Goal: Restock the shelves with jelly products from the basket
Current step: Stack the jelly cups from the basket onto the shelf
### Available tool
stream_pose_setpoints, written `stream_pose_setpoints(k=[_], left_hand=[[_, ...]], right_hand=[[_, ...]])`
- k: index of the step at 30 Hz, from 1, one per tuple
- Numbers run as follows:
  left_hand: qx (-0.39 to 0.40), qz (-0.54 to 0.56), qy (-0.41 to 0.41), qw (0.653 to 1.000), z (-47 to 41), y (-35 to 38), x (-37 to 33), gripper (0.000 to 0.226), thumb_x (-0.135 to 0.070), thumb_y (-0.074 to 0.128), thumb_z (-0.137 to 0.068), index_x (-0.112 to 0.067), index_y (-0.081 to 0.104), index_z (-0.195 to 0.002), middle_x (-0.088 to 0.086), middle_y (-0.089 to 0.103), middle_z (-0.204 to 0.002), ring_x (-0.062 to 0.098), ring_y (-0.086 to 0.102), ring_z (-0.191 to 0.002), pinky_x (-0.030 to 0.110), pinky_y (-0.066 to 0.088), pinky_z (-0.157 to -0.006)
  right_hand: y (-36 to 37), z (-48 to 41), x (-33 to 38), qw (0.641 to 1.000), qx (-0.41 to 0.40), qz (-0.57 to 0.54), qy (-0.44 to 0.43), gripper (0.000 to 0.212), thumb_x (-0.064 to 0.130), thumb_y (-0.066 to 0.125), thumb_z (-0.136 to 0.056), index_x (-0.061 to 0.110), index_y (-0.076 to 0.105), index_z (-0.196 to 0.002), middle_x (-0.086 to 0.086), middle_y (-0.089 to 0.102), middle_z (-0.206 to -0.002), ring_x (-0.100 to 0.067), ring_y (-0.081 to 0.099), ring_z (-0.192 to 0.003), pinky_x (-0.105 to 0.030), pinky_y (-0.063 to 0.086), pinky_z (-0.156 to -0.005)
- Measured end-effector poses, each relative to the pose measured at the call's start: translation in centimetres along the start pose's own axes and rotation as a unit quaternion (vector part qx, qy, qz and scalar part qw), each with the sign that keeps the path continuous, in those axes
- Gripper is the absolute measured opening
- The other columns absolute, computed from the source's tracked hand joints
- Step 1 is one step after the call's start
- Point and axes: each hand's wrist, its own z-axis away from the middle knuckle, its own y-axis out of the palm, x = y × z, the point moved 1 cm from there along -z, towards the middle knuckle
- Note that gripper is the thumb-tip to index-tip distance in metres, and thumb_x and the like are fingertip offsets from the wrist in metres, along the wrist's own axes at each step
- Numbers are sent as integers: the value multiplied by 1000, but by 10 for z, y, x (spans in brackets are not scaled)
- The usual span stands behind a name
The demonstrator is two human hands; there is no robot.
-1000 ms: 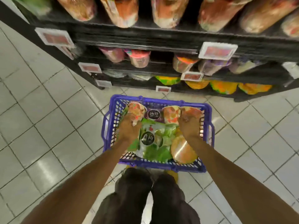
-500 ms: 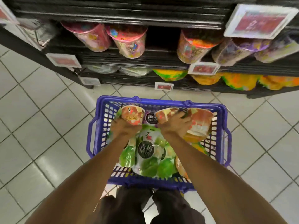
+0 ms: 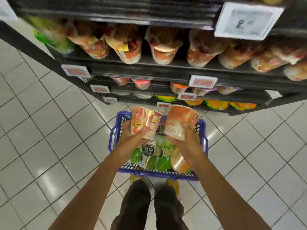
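Gripping a jelly cup [image 3: 144,122] each, left hand [image 3: 132,140] and right hand [image 3: 188,144] hover above basket [image 3: 157,172].

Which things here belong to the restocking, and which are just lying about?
In the job: left hand holding one orange jelly cup; right hand holding a second cup; blue basket; green pouches in it; shelf of matching cups.
Just around: price tag; floor tiles; yellow packs on the bottom shelf.
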Motion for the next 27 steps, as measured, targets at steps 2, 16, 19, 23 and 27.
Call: stream_pose_setpoints(k=[2, 16, 19, 23, 27], left_hand=[[8, 45, 26, 999, 47, 17, -50, 78, -52, 74, -66, -25, 41, -130, 9, 60, -134, 20, 70, -104, 51, 51, -98], [68, 53, 318, 944, 330, 78, -345, 69, -20, 75, -66, -16, 51, -131, 0, 75, -105, 23, 70, -99, 37, 55, -86], [88, 71, 380, 918, 378, 81, -401, 94, -43, 95, -40, -21, 56, -123, 0, 75, -104, 21, 71, -98, 31, 57, -77], [111, 43, 476, 871, 428, 77, -474, 100, -57, 93, -38, -28, 54, -125, -4, 74, -110, 15, 70, -103, 24, 57, -78], [103, 3, 547, 831, 467, 67, -545, 95, -63, 91, -40, -33, 56, -123, -4, 73, -114, 16, 69, -107, 30, 53, -89]], right_hand=[[7, 53, 43, 998, 51, -24, -7, 84, 39, 80, -79, 12, 37, -147, -13, 46, -148, -24, 51, -130, -37, 43, -106], [100, 391, 330, 879, 363, -14, -308, 67, 54, 86, -59, 20, 72, -115, -7, 70, -117, -26, 66, -110, -40, 56, -90], [114, 445, 374, 840, 421, -58, -337, 69, 45, 86, -60, 12, 70, -118, -16, 66, -121, -36, 63, -113, -50, 54, -89], [139, 507, 422, 811, 411, -42, -415, 59, 47, 88, -60, 17, 75, -109, -12, 70, -116, -32, 66, -110, -52, 54, -89], [168, 559, 465, 789, 365, -44, -493, 77, 48, 95, -43, 16, 72, -110, -8, 72, -112, -24, 70, -101, -42, 58, -85]])
